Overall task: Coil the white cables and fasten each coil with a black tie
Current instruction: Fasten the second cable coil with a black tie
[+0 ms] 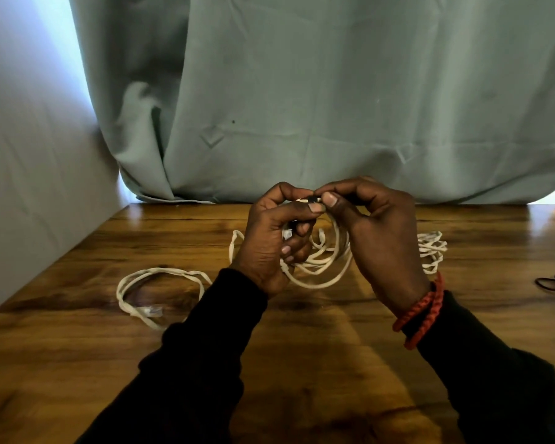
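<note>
A coil of white cable (321,270) hangs above the wooden table (302,347) between both hands. My left hand (276,238) grips the coil, its fingers curled round the strands and a clear plug. My right hand (375,229) pinches a black tie (314,199) at the top of the coil, thumb against my left thumb. Most of the tie is hidden by the fingers. A second white cable (161,283) lies loose on the table at the left, with a clear plug at its end. A third white bundle (431,251) lies behind my right wrist.
More black ties (553,283) lie at the table's right edge. A grey-green curtain (334,107) hangs behind the table's far edge, and a pale wall (29,187) borders the left side.
</note>
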